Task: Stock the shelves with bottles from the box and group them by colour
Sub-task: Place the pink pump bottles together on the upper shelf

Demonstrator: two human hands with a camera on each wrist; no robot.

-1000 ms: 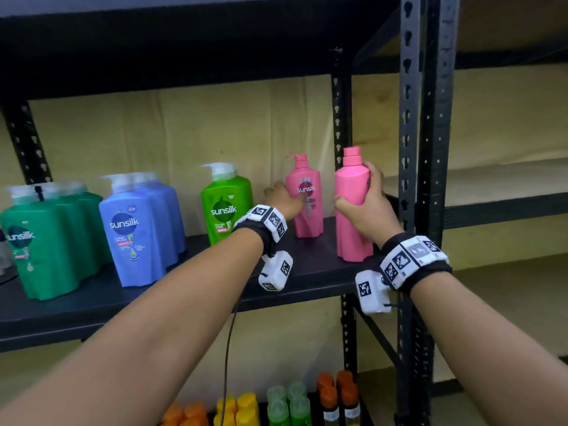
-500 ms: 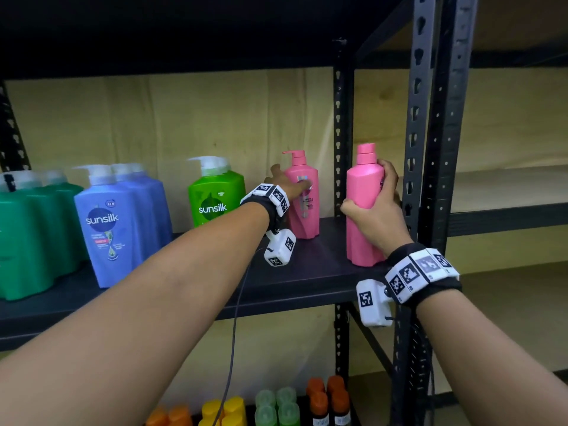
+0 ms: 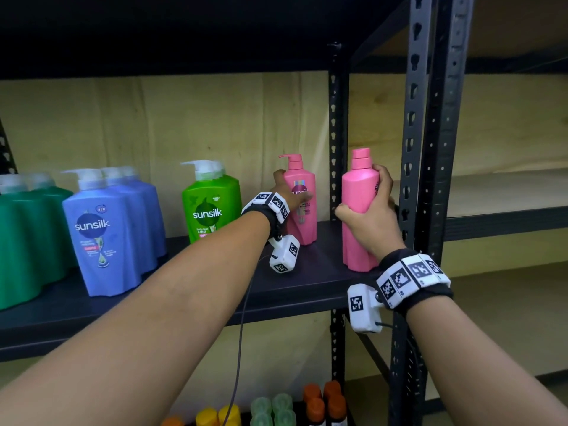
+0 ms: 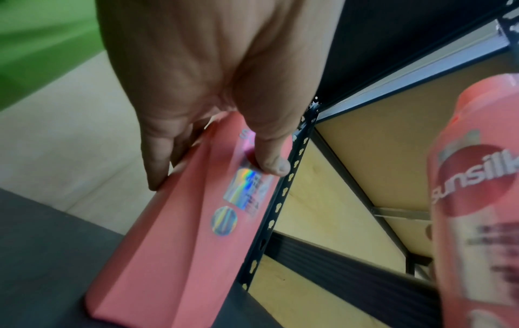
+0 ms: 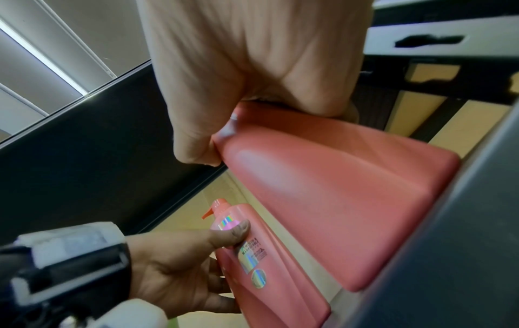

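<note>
Two pink pump bottles stand on the black shelf (image 3: 301,281). My left hand (image 3: 287,195) grips the back pink bottle (image 3: 302,216), thumb across its front label and fingers behind it; the left wrist view shows the same grip on this bottle (image 4: 179,222). My right hand (image 3: 373,216) wraps round the front pink bottle (image 3: 358,210), which stands near the shelf's right end by the upright post (image 3: 415,124). In the right wrist view that bottle (image 5: 337,199) fills the middle, with the other pink bottle (image 5: 266,266) and my left hand (image 5: 196,255) below it.
Left of the pink pair stand a bright green bottle (image 3: 212,207), several blue bottles (image 3: 101,238) and dark green bottles (image 3: 27,238). Small yellow, green and orange bottles (image 3: 285,408) sit on the shelf below. A bare shelf (image 3: 507,216) lies to the right.
The camera has drawn closer and lower. Both hands keep their holds; the left-hand bottle has slid a little further back on the shelf, and the right-hand bottle stays near the front edge.
</note>
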